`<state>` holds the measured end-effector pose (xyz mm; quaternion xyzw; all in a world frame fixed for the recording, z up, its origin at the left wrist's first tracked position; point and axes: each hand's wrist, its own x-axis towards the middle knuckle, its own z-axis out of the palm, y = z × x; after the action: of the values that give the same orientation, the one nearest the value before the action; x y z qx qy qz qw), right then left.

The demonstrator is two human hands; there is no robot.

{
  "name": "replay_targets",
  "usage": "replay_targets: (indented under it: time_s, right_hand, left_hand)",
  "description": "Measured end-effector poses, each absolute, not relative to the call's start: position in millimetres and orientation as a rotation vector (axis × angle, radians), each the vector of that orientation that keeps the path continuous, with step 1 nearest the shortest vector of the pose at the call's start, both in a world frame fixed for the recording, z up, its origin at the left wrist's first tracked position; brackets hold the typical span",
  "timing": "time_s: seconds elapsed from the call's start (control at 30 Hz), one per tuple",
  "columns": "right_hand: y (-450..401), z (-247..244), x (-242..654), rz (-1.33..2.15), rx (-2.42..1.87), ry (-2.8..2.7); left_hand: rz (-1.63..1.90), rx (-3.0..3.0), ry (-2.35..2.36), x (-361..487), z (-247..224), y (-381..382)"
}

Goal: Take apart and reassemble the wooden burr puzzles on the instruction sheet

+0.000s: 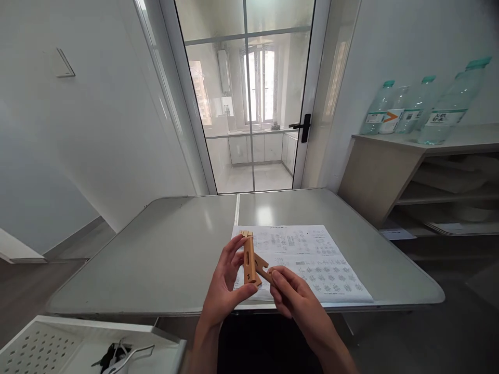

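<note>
My left hand [226, 283] is closed around a bundle of light wooden puzzle pieces [249, 259], thumb at the lower end and fingers at the upper end. The front piece has a slot and a dark mark near its bottom. Between the thumb and fingers of my right hand [290, 291] is one notched wooden puzzle piece [263, 267], tilted, its far end against or behind the bundle; whether it is inserted I cannot tell. Below both hands lies a printed paper sheet [323, 259] with rows of small diagrams, too small to read.
The sheet rests on a grey table [175, 249] with rounded corners. A white perforated basket [50, 343] holding keys and a metal tool stands at lower left. Several plastic bottles [444, 114] top a shelf unit [382, 166] at right. Behind the table is a glass door [249, 93].
</note>
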<state>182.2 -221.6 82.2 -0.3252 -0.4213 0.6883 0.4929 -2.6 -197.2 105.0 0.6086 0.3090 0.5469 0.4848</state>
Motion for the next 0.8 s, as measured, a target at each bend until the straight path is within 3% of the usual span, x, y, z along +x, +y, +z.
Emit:
replay_targets:
  time_s: [0.33, 0.8]
  right_hand:
    - [-225.7, 78.3, 178.1, 1.897, -0.664, -0.856]
    - [-229.1, 79.3, 187.5, 1.870, -0.784, -0.922]
  left_hand:
    - [1.229, 1.492, 0.719, -10.0, 103.4, -204.8]
    - [1.140, 1.558, 0.753, -18.8, 98.9, -209.5]
